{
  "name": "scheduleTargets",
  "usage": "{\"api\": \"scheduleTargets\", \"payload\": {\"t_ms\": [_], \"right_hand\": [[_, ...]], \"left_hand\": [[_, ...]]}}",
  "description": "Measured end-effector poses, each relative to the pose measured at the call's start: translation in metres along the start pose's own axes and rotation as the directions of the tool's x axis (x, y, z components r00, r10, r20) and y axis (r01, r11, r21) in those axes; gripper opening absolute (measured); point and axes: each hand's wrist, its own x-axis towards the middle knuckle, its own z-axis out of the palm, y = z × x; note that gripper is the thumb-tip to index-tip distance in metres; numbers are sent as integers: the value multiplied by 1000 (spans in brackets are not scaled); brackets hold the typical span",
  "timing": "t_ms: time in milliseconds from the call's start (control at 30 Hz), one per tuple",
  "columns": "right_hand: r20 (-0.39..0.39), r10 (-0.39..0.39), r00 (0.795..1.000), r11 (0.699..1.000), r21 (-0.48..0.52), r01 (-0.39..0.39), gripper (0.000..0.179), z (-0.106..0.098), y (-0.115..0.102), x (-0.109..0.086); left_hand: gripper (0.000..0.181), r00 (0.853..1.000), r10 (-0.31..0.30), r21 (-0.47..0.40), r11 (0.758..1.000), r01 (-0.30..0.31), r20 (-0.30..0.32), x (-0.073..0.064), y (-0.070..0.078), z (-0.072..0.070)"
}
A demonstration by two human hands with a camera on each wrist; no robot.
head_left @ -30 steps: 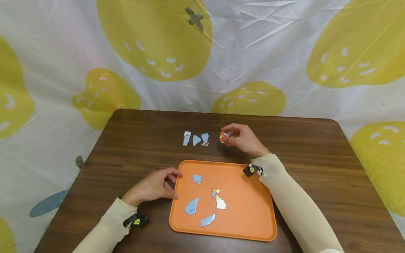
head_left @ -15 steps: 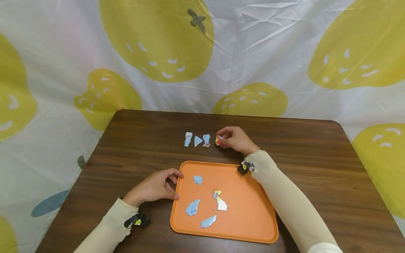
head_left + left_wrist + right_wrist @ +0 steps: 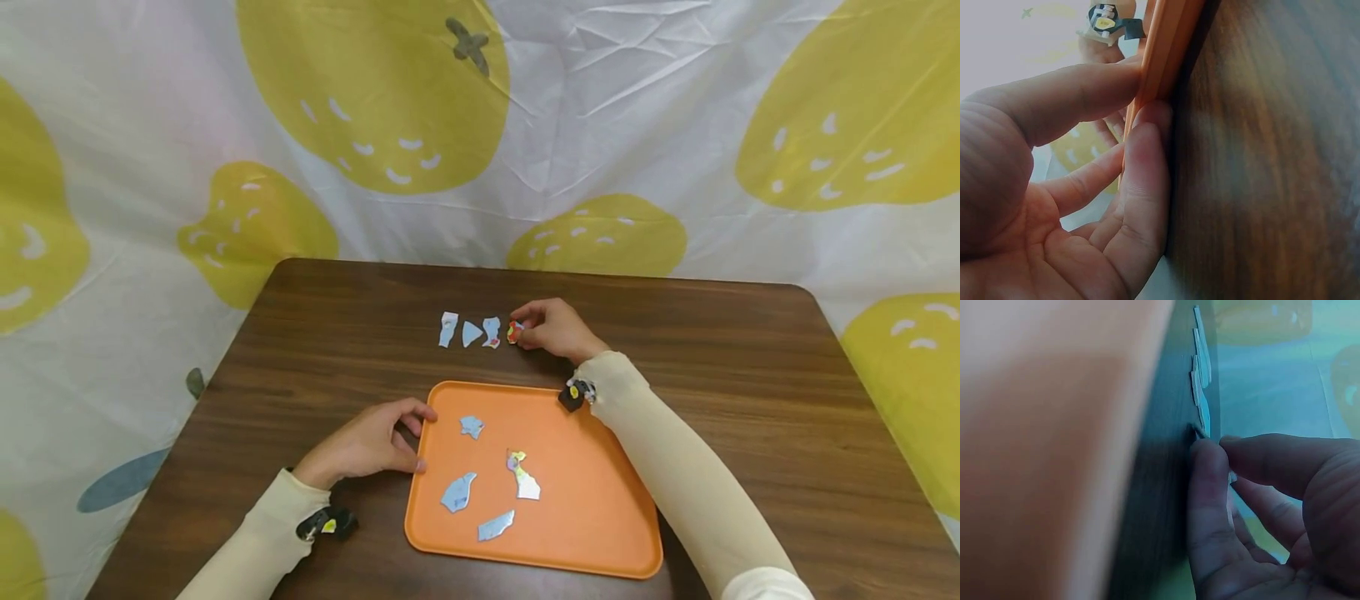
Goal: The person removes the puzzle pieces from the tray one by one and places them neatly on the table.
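Note:
Between its thumb and fingers my right hand (image 3: 558, 327) pinches a thin, jagged red-and-yellow piece (image 3: 513, 332), low over the table. The right wrist view shows the fingertips close to the tabletop, hiding most of the piece. Just left of it lies a row of light-blue pieces: a notched one with a red corner (image 3: 491, 332), a triangular one (image 3: 471, 334) and an oblong one (image 3: 447, 329). My left hand (image 3: 367, 442) grips the left rim of an orange tray (image 3: 600, 560), its thumb and fingers on the edge in the left wrist view.
On the tray lie a small jagged piece (image 3: 472, 427), a curved bluish piece (image 3: 458, 492), a strip-like piece (image 3: 496, 526) and a yellow-and-white piece (image 3: 525, 478). A brown wooden table (image 3: 735, 358) extends back to a lemon-patterned cloth (image 3: 570, 125). My right forearm crosses the tray's right corner.
My right hand has moved left and slightly down with the red-and-yellow piece, bringing it close beside the row of blue pieces. The left hand has stayed at the tray's rim.

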Motion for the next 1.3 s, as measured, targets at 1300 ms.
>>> {"api": "scheduleTargets", "payload": {"t_ms": [1300], "right_hand": [[-54,-197,979,952,-250,178,26,-17,-31,-76]], "left_hand": [[65,1000,-6,-8,1000,6,-12,-1,-3,-4]]}}
